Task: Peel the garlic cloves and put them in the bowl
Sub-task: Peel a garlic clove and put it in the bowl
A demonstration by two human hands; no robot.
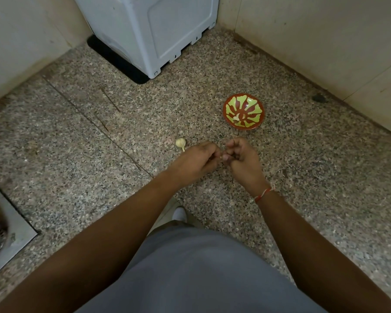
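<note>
On the speckled table (280, 199), both hands' grips pinch something tiny together — left hand (195, 160), right hand (244, 159) — garlic bulb (180, 143) and bowl (243, 111) nearby.

Garlic bulb (180, 143) left of bowl (233, 102)

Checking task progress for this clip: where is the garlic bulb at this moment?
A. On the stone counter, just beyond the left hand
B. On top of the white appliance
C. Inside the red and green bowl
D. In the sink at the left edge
A: the garlic bulb lies on the speckled counter just beyond the left hand, apart from the bowl, which holds only a small pale piece.
</note>
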